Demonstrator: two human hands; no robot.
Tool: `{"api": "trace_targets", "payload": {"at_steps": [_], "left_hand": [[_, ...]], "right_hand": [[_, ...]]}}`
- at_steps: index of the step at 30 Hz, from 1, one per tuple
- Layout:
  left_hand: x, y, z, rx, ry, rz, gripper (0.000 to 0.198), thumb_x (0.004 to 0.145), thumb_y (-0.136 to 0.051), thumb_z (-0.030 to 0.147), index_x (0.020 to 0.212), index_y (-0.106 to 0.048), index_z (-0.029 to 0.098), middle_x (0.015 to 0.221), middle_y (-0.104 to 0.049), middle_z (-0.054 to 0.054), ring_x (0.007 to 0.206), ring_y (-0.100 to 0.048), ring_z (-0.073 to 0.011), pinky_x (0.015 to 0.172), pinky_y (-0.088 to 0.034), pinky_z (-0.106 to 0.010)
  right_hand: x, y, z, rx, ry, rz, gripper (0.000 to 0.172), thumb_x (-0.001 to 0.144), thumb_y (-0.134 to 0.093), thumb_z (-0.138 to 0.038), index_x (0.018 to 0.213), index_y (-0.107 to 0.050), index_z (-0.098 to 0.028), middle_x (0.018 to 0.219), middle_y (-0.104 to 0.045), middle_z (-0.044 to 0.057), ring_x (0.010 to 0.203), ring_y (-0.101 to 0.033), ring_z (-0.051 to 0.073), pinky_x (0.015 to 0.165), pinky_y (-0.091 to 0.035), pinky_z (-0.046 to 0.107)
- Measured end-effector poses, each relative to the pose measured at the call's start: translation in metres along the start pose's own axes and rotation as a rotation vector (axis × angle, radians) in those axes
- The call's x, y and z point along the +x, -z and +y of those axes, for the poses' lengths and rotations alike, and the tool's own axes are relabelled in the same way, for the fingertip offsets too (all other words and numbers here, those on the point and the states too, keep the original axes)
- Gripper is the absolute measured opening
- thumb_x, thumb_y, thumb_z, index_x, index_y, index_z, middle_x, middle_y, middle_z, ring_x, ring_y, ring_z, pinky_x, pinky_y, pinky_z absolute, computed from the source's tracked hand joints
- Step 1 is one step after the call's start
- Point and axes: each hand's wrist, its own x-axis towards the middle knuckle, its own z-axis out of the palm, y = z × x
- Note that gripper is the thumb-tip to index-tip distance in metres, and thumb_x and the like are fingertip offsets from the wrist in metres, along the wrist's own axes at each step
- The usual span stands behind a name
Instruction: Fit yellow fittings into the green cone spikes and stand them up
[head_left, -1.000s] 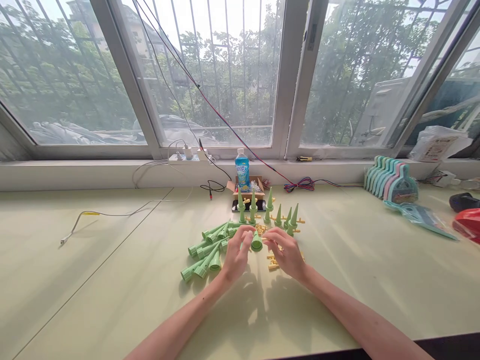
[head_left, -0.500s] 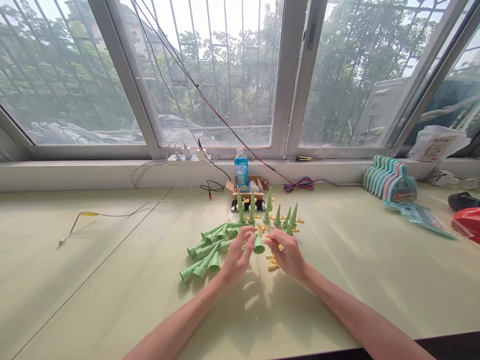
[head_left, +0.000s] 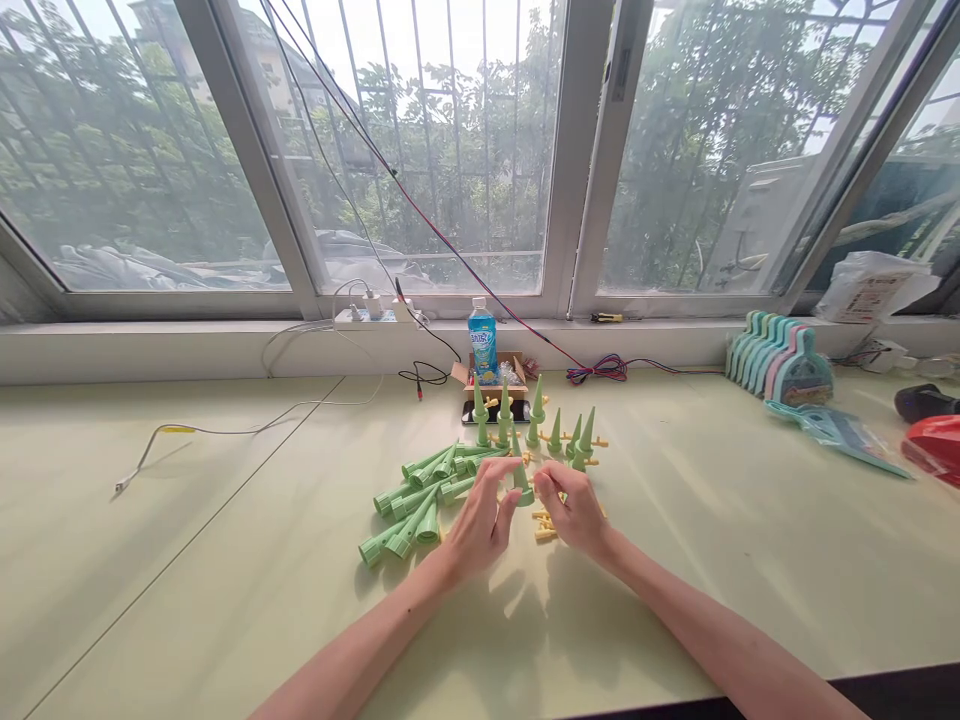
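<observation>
Between the thumb and fingers of my left hand [head_left: 480, 510] is a green plastic watering spike [head_left: 524, 494], its point up and its wide collar down. Close on its right, my right hand [head_left: 574, 508] is pinched at the spike's side; the small yellow valve in its fingers is mostly hidden. Several loose yellow valves [head_left: 546, 534] lie under and beside that hand. Left of my left hand is a pile of green spikes [head_left: 411, 498] lying on their sides. Behind my hands, several spikes [head_left: 583, 448] stand upright with yellow valves sticking out sideways.
A blue-labelled bottle [head_left: 483, 342] stands in an open cardboard box [head_left: 517, 388] by the sill, with a dark phone [head_left: 471, 413] in front. A white cable [head_left: 225, 432] crosses the table's left side. To the right are a row of pastel paddle-shaped items [head_left: 784, 360] and a red object [head_left: 934, 447].
The spike in my left hand has swung from its open end facing me to point up. My right fingers have closed in against its side.
</observation>
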Motion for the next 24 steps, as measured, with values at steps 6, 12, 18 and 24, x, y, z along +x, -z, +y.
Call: {"api": "trace_targets", "payload": {"at_steps": [6,12,18,24], "left_hand": [[0.003,0.0,-0.002,0.033,-0.116,0.004,0.043,0.097,-0.04,0.012,0.138,-0.033,0.024,0.117,-0.056,-0.012,0.109,-0.052,-0.0218,0.093,-0.047,-0.042],[0.002,-0.004,-0.002,0.063,0.008,0.087,0.04,0.098,-0.041,0.019,0.137,-0.033,0.024,0.121,-0.056,-0.013,0.109,-0.056,-0.0215,0.091,-0.049,-0.04],[0.004,-0.001,0.0,0.057,0.336,0.136,0.03,0.102,-0.032,0.036,0.118,-0.051,0.02,0.087,-0.065,-0.005,0.078,-0.062,-0.0182,0.073,-0.049,-0.033],[0.008,0.003,0.008,-0.043,0.461,0.079,0.038,0.099,-0.037,0.047,0.112,-0.059,0.019,0.071,-0.066,-0.002,0.073,-0.063,-0.0198,0.067,-0.047,-0.031]], "right_hand": [[-0.001,-0.003,0.003,0.192,-0.189,-0.032,0.041,0.101,-0.039,-0.044,0.066,-0.036,-0.022,0.052,-0.037,-0.006,0.046,-0.031,0.009,0.043,-0.029,0.023],[0.0,-0.002,0.001,0.189,-0.173,0.007,0.036,0.1,-0.042,-0.041,0.071,-0.044,-0.021,0.052,-0.039,-0.006,0.046,-0.033,0.01,0.043,-0.031,0.023],[0.001,-0.001,-0.002,0.027,-0.078,0.076,0.031,0.1,-0.042,-0.037,0.077,-0.051,-0.02,0.061,-0.048,-0.002,0.053,-0.043,0.011,0.052,-0.04,0.024],[0.002,0.001,-0.005,-0.073,0.038,0.045,0.029,0.101,-0.041,-0.032,0.079,-0.056,-0.02,0.071,-0.051,0.001,0.062,-0.048,0.014,0.057,-0.042,0.025]]}}
